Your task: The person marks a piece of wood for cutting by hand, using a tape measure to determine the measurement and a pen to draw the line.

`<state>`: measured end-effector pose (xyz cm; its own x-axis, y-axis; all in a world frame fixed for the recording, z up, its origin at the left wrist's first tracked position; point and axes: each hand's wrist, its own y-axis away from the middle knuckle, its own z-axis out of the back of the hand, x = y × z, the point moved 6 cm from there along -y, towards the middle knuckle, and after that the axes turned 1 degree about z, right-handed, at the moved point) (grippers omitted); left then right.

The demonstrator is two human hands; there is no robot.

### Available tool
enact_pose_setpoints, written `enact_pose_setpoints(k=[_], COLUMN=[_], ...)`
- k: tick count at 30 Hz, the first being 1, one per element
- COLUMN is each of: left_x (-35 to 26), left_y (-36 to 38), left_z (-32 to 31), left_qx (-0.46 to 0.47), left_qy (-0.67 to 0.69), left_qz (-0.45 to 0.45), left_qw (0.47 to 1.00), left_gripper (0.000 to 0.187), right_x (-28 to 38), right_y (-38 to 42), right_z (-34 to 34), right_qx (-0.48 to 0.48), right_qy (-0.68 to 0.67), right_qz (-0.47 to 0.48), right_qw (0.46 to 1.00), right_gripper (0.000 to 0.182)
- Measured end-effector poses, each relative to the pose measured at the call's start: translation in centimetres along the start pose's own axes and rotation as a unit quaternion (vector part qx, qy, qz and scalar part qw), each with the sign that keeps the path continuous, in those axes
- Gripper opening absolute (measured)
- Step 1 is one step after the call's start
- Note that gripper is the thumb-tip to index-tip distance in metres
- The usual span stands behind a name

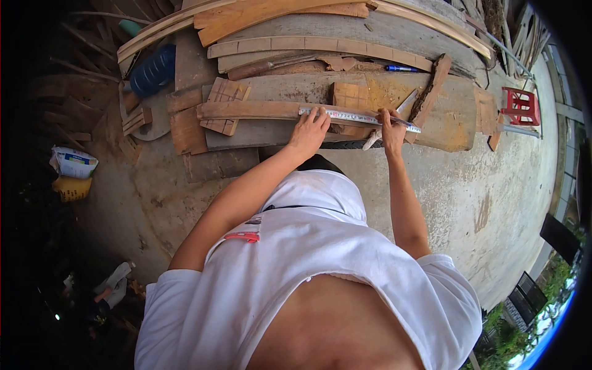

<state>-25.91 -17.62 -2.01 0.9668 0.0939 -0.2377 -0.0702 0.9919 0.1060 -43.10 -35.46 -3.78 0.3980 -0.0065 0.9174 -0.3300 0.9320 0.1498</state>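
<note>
A long brown wooden strip (246, 110) lies crosswise on the bench. Along its right part runs a white measuring tape (353, 116) with black and red figures. My left hand (310, 131) is closed over the tape's left end, fingertips pressing it to the wood. At the tape's right part, my right hand (393, 128) is pinched round a thin dark pen-like stick (402, 121). A whitish object (372, 140), too blurred to name, sits just left of that hand. Beyond it, a metal blade (407, 100) leans near a rough bark-edged piece of wood (431, 89).
Wooden blocks (225, 105) lie under the strip. Behind are a curved wooden slat (320, 44), a blue marker (401, 68) and more planks. A blue plastic jug (153, 69) stands left, a red stool (521, 106) right, and sacks (74, 163) lie on the concrete floor (468, 203).
</note>
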Motion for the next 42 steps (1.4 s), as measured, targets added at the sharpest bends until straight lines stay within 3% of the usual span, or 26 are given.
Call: enact_pose_setpoints(k=[10,42], left_x=[-0.08,-0.08], left_y=[0.00,0.05], left_z=[0.58,0.07], left_qx=[0.015,0.016], left_qy=[0.005,-0.010], left_qz=[-0.003,-0.010], left_qw=[1.000,1.000], left_gripper=[0.066,0.068], right_x=[-0.09,0.61], right_y=[0.12,0.55], right_z=[0.05,-0.23], right_qx=[-0.005,0.015], right_qy=[0.090,0.087], right_qz=[0.035,0.049], right_qw=[0.995,0.995], right_gripper=[0.027,0.025])
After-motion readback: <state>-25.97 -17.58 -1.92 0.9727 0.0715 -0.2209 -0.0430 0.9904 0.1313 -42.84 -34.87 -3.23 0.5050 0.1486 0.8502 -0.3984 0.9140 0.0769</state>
